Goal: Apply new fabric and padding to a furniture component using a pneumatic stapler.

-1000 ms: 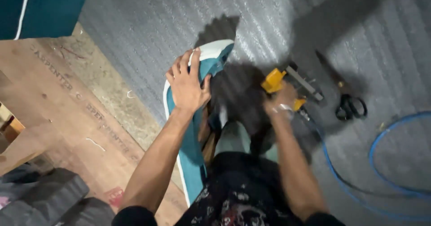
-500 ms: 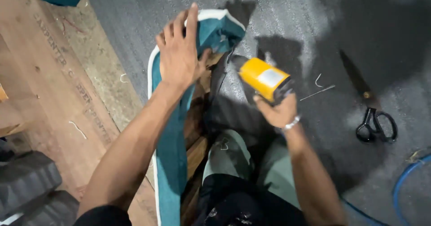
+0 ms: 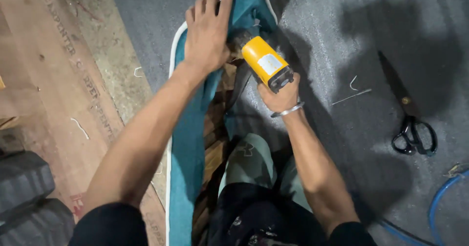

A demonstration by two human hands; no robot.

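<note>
Your left hand, fingers spread flat, pins teal fabric beside the staple gun nose your right hand grips; a slip could staple fingers.

We see a dim scene lit hard from one side. Heavy dark shadows fall across the grey floor covering, deepest just beyond the scissors. The yellow tool takes a bright sheen on its upper face. Focus holds near it; the lower corners away from the tool darken and soften, with slight wide-angle stretch.
</note>
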